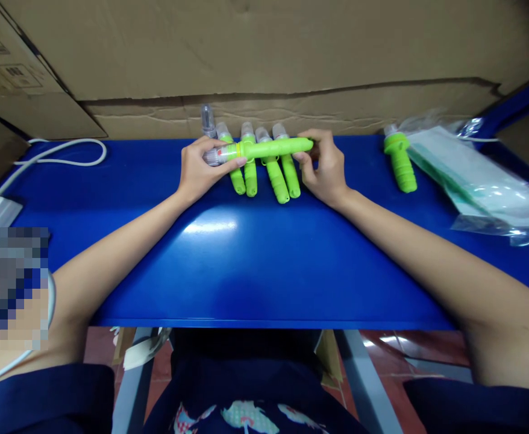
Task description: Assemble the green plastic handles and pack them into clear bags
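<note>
Holding green stick [273, 148] crosswise, long axis running between hands: left hand [200, 166] gripping clear end [214, 157], right hand [326, 166] pinching green tip [306, 144].

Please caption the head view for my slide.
Left hand and right hand hold one green, clear-ended tube over four similar tubes on a blue table.
</note>
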The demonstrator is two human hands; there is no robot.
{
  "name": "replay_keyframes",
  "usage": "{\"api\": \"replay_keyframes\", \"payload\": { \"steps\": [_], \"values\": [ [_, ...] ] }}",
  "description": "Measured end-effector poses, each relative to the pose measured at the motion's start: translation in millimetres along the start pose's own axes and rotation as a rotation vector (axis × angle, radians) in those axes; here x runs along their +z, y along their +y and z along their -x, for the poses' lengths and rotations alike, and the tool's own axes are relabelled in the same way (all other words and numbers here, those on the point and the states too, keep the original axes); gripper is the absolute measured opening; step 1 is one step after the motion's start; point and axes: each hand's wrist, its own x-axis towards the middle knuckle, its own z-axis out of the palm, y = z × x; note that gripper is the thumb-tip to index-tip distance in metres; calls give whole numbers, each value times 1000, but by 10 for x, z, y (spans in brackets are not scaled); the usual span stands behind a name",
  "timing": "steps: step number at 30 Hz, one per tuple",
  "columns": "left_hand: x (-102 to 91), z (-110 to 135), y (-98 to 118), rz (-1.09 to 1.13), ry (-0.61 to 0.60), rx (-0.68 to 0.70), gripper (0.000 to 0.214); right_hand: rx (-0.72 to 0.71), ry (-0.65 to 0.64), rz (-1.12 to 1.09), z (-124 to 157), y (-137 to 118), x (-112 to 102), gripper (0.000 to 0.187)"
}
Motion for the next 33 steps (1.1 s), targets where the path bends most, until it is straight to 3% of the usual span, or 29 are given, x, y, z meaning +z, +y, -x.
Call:
{"api": "replay_keyframes", "payload": {
  "steps": [14, 23, 33],
  "values": [
    [-26, 17, 24, -51, -64, 69, 55, 88, -35, -17, 7, -62, -58, 68],
    [-15, 5, 29, 0, -35, 6, 47, -63, 12, -12, 21, -18, 5, 67],
    [4, -7, -39, 112, -10, 53, 57, -17, -29, -44, 34, 68, -16, 60]
  ]
}}
